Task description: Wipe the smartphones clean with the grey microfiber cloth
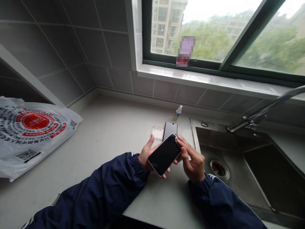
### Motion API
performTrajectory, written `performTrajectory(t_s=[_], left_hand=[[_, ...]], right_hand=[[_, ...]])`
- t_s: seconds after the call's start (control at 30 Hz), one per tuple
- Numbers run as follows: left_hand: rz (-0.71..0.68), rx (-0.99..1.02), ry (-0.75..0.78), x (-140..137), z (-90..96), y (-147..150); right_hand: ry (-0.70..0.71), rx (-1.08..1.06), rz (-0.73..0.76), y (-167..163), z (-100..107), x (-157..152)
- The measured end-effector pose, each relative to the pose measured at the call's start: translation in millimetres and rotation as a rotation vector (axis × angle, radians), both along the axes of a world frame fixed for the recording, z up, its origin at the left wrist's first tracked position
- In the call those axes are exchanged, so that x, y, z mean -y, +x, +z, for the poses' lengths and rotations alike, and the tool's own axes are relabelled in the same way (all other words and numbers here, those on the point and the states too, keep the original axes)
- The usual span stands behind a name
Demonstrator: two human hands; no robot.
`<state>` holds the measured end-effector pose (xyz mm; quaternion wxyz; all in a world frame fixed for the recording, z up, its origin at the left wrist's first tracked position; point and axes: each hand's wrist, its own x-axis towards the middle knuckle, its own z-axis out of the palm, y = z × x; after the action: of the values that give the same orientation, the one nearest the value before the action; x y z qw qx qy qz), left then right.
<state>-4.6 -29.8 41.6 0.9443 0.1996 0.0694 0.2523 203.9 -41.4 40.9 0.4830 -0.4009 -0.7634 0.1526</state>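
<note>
- Left hand (145, 156): palm up under the phone (164, 155), fingers curled beneath it and showing past its lower right edge. Thumb sticks up, off the screen. Has hold of the phone.
- Right hand (194, 163): half-curled, fingertips at the phone's upper right corner, small white scrap (176, 139) under them. Can't tell if the scrap is pinched or just pressed.
- Phone: held above the tabletop (114, 127), tilted, dark screen up, pale frame.
- Second phone (170, 128): on the tabletop just beyond the held one, which hides its lower part. Screen greyish with reflection.
- Pale case (157, 131): just left of the second phone, camera cutouts at its far end.
- Spray bottle (177, 113): upright behind the second phone, white top, blue and yellow label.
- Sink (234, 187): steel, right side, tap (241, 124) angled over it.
- Plastic bag (45, 106): far left, white, red and black print.
</note>
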Motion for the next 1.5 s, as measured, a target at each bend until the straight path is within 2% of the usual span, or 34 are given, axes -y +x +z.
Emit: performTrajectory(t_s=[0.07, 0.17, 0.27, 0.43, 0.6, 0.7, 0.87, 1.0, 1.1, 1.2, 1.33, 1.5], left_hand=[[0.012, -0.007, -0.005, 0, -2.0, 0], [0.05, -0.03, -0.035, 0, -6.5, 1], [0.09, -0.043, -0.083, 2, -8.6, 5], [0.335, -0.028, -0.222, 5, -3.4, 14], [0.363, -0.137, -0.27, 4, 0.3, 13], [0.36, -0.092, -0.227, 3, 0.4, 9], [0.127, -0.059, -0.073, 1, -5.3, 4], [0.036, -0.067, -0.094, -2, -10.3, 3], [0.017, -0.041, -0.106, -4, -8.7, 2], [0.055, -0.017, -0.064, -6, -4.0, -1], [0.059, -0.039, -0.051, -5, -0.7, -2], [0.117, -0.063, -0.047, -5, -1.5, -1]], right_hand=[[-0.011, 0.032, -0.02, 1, -1, -1], [0.004, 0.203, -0.002, 0, -2, 0], [0.031, 0.346, 0.121, -7, 0, 7], [0.06, 0.478, 0.363, -22, 10, 25], [0.101, 0.542, 0.476, -26, 14, 32], [0.111, 0.565, 0.395, -23, 12, 28], [0.063, 0.512, 0.158, -8, 7, 11], [0.063, 0.416, 0.076, 0, 2, 4], [0.019, 0.289, -0.028, 2, -1, 2], [-0.109, 0.068, -0.132, 4, -5, -3], [-0.216, 0.021, -0.079, 6, -11, -9], [-0.181, 0.117, -0.065, 5, -13, -10]])
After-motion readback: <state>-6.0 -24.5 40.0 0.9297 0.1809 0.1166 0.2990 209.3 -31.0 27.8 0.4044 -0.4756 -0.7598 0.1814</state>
